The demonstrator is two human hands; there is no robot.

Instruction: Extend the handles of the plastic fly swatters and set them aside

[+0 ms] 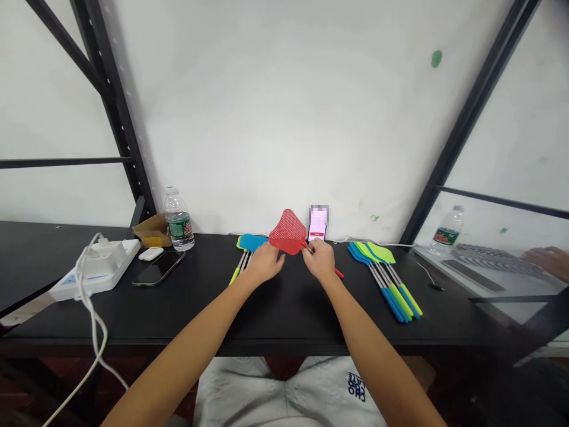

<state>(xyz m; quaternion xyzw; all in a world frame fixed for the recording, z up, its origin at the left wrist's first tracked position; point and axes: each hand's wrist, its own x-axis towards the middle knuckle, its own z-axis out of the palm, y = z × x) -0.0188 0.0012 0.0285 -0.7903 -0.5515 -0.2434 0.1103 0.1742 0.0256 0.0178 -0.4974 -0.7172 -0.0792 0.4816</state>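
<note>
A red fly swatter [287,233] is held above the black table [284,314], near its back edge. My left hand [265,261] pinches the lower edge of its mesh head. My right hand [320,259] grips its shaft, and the red handle tip [339,273] sticks out to the right of that hand. A small pile of blue and green fly swatters [249,244] lies just left of my left hand. A larger fan of blue and green swatters [384,274] lies to the right of my right hand.
A phone [318,223] leans lit against the wall behind the swatter. At left lie a dark phone [159,267], a water bottle [178,219], a small cardboard box [153,231] and a white power strip [95,267] with cable. At far right, another person's hand [546,260] rests on a keyboard [484,258].
</note>
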